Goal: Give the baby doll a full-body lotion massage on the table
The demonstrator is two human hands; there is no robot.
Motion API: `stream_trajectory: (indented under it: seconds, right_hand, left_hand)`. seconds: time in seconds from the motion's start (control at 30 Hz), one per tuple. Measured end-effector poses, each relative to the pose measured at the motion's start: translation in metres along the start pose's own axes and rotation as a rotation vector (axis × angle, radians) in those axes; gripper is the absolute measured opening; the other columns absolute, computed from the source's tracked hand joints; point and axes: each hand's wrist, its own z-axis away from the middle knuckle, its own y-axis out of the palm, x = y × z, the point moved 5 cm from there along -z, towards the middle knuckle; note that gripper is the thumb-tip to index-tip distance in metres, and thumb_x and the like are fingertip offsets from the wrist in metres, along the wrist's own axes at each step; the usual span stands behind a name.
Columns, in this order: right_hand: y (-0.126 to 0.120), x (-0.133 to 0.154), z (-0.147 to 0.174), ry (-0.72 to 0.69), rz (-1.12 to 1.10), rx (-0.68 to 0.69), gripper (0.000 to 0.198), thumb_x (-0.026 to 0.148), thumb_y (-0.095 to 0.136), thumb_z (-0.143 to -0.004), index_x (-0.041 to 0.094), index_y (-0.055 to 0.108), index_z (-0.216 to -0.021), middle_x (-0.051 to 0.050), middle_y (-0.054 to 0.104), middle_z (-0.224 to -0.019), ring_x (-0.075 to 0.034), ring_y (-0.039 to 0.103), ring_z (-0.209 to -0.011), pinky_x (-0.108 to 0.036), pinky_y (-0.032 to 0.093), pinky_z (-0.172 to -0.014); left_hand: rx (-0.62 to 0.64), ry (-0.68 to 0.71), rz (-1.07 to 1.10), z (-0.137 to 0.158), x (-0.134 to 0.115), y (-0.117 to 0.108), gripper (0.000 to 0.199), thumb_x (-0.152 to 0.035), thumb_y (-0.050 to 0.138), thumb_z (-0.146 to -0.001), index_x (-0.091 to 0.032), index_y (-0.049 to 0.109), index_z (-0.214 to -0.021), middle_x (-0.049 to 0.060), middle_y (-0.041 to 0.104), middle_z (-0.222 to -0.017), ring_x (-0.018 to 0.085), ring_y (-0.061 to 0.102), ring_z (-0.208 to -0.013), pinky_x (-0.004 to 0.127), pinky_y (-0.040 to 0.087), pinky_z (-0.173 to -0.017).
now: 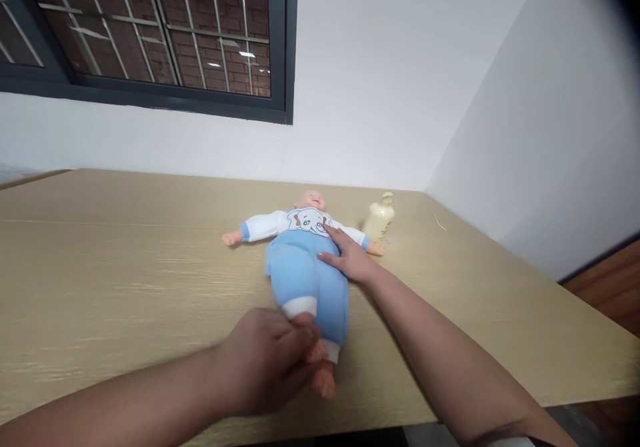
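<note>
On its back on the table lies a baby doll (295,270) in blue trousers and a white top with an elephant face on the chest, its head toward the wall and its feet toward me. My left hand (273,360), slightly blurred, is closed around one of the doll's feet, the one on the left. The other foot hangs free beside it. My right hand (347,254) rests flat on the doll's waist with its fingers stretched toward the chest. A cream pump bottle (379,217) stands by the doll's arm on the right.
The light wooden table (150,267) meets a white wall at the back and another on the right. A dark-framed window (280,110) with bars is above it at the left. A thin pale strand (439,222) lies on the right side of the tabletop.
</note>
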Motion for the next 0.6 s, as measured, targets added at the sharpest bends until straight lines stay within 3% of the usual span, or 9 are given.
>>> stream_trajectory:
  seconds: [0.13, 0.3, 0.37, 0.47, 0.6]
  right_hand:
    - [-0.003, 0.003, 0.003, 0.004, -0.028, -0.003, 0.085, 0.065, 0.063, -0.081, 0.034, 0.030, -0.152, -0.003, 0.032, -0.159, -0.031, 0.029, -0.146, -0.052, 0.023, -0.120]
    - [-0.008, 0.010, 0.006, -0.031, -0.087, 0.015, 0.077, 0.061, 0.061, -0.084, 0.035, 0.033, -0.151, -0.001, 0.033, -0.158, -0.029, 0.030, -0.146, -0.052, 0.022, -0.121]
    - [-0.009, 0.011, 0.006, -0.043, -0.101, 0.019, 0.077, 0.060, 0.062, -0.084, 0.034, 0.033, -0.151, -0.001, 0.033, -0.158, -0.030, 0.030, -0.146, -0.052, 0.022, -0.121]
    - [-0.009, 0.008, 0.004, -0.046, -0.127, 0.015, 0.080, 0.059, 0.066, -0.081, 0.033, 0.035, -0.150, -0.002, 0.035, -0.157, -0.030, 0.032, -0.145, -0.051, 0.024, -0.120]
    - [-0.008, 0.006, 0.003, -0.047, -0.155, 0.008, 0.080, 0.058, 0.068, -0.079, 0.034, 0.037, -0.149, -0.002, 0.035, -0.157, -0.030, 0.032, -0.145, -0.050, 0.024, -0.120]
  left_hand:
    - [-0.027, 0.118, -0.004, 0.006, -0.029, 0.011, 0.006, -0.016, 0.053, -0.087, -0.021, 0.056, -0.088, -0.002, 0.069, -0.071, 0.013, 0.064, -0.056, 0.024, 0.048, -0.057]
    - [-0.019, 0.150, 0.045, 0.007, -0.037, 0.014, 0.007, -0.017, 0.053, -0.087, -0.021, 0.051, -0.082, -0.002, 0.066, -0.067, 0.011, 0.059, -0.051, 0.023, 0.046, -0.052]
    - [-0.040, 0.119, 0.036, 0.005, -0.029, 0.008, 0.006, -0.017, 0.054, -0.087, -0.021, 0.054, -0.091, -0.002, 0.067, -0.070, 0.012, 0.060, -0.054, 0.024, 0.046, -0.055]
    - [-0.154, 0.061, 0.009, 0.003, -0.005, -0.006, 0.029, -0.018, 0.057, -0.089, -0.022, 0.052, -0.117, 0.000, 0.070, -0.085, 0.015, 0.064, -0.068, 0.027, 0.047, -0.063]
    - [-0.231, -0.015, -0.062, -0.002, 0.030, -0.018, 0.035, -0.016, 0.052, -0.091, -0.025, 0.051, -0.125, 0.000, 0.069, -0.088, 0.015, 0.063, -0.074, 0.026, 0.045, -0.067]
